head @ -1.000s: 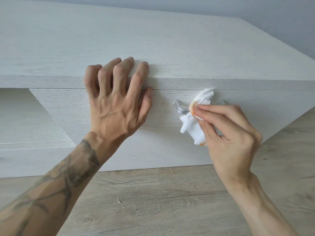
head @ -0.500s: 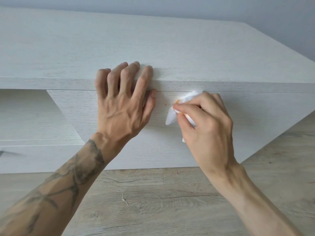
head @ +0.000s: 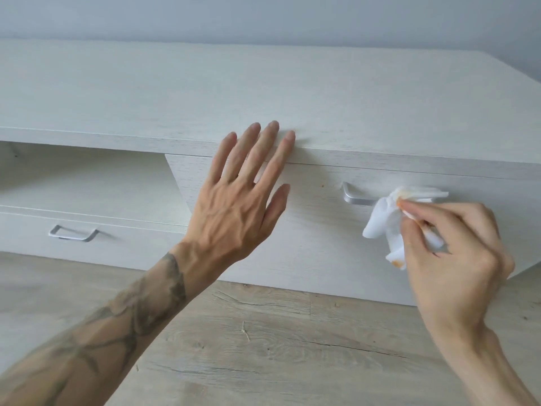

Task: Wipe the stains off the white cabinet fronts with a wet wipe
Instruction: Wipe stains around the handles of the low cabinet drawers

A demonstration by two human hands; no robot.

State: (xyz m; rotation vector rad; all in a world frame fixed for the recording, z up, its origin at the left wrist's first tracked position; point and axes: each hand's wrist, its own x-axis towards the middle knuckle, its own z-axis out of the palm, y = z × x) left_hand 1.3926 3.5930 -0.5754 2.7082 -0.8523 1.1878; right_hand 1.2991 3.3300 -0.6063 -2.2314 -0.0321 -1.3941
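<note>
The right hand pinches the crumpled wipe between thumb and fingertips at the right end of the handle on the front; whether the wipe touches the front I cannot tell. Orange smears on the wipe suggest some stain is already lifted. A small speck just left of the handle means this front looks unfinished. Further left of the handle, the left hand holds nothing, its fingers straight and spread.

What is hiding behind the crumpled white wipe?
The silver handle on the drawer front. Its left end shows; the wet wipe, pinched by the right hand, covers its right end.
</note>
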